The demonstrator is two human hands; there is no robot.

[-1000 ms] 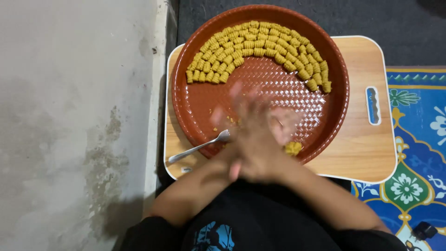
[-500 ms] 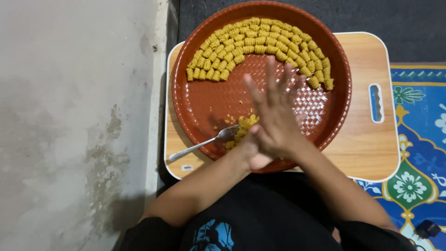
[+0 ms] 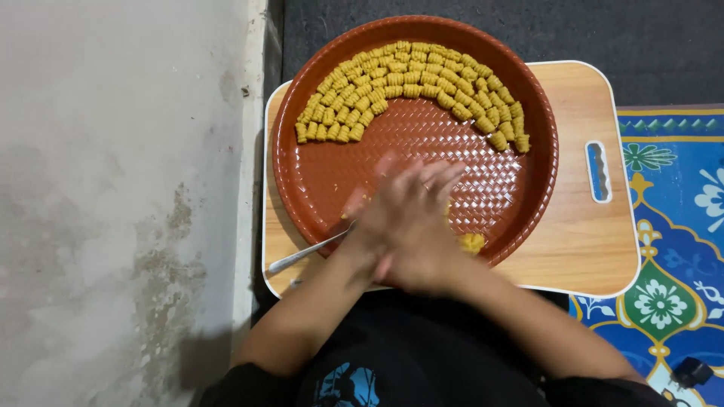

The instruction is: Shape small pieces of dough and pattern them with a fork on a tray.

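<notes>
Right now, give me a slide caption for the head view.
Both hands pressed together over a red tray of ridged yellow dough pieces, on a wooden board.

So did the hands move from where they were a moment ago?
Yes. The pressed-together hands slid back toward the person: half a second ago the fingertips reached farther up the brown tray, nearer the yellow pieces.

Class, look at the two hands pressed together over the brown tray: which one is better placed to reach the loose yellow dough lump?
Probably the right hand. The dough lump lies just off its side at the tray's near rim, while the left hand would have to cross over it.
</notes>
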